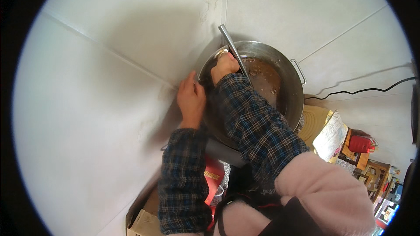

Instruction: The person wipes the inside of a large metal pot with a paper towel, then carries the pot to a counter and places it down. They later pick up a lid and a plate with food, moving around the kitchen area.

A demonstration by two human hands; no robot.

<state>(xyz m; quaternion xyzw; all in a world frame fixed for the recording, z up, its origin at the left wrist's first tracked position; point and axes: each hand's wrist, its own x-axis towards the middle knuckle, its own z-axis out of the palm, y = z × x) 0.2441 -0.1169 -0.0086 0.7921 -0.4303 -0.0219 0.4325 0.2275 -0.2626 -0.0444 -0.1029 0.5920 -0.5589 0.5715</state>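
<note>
Your pink fleece vest [323, 188] fills the bottom of the view, and both plaid sleeves [258, 122] reach up from it toward a big steel pot [288, 100] set in the corner against the tiled wall [131, 39]. Your right hand [225, 64] is down inside the pot, closed around the long metal handle [228, 41] of a ladle or spoon, whose working end is sunk out of sight in the brown liquid [264, 76]. Your left hand [191, 98] rests at the pot's left rim with its fingers together; I cannot tell whether it grips the rim or only steadies it.

The main hazard, as I judge it, is the sleeve: your right forearm lies across the rim and low over the liquid, so a deeper reach could dip the cuff or slop liquid over the edge. If the pot is hot (no steam shows, so I cannot say), the left hand on bare steel is exposed. A hard sideways pull on the handle could shift the pot on its stand, and the black cable [363, 91] on the right trails close to it.
</note>
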